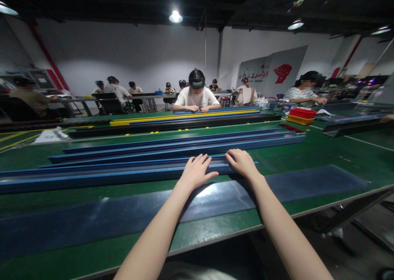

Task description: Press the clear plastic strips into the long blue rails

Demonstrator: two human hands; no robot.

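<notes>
A long blue plastic channel strip (123, 175) lies across the green table in front of me. My left hand (197, 172) rests over it near its right end, fingers stretched out and thumb apart. Close to that end, my right hand (241, 162) bends over the same strip, its fingers curled down on the far side and their tips hidden. Nearer to me, under my forearms, a flat, glossy translucent sheet (123, 210) stretches along the table. More blue channel strips (184, 149) lie just beyond my hands.
Farther off are a yellow strip (147, 118) and a black strip (184, 124). A co-worker (197, 95) sits opposite with both hands on a strip. Red and yellow bins (301, 116) stand at the right, white paper (51, 135) at the left. The table edge (215, 241) runs below my forearms.
</notes>
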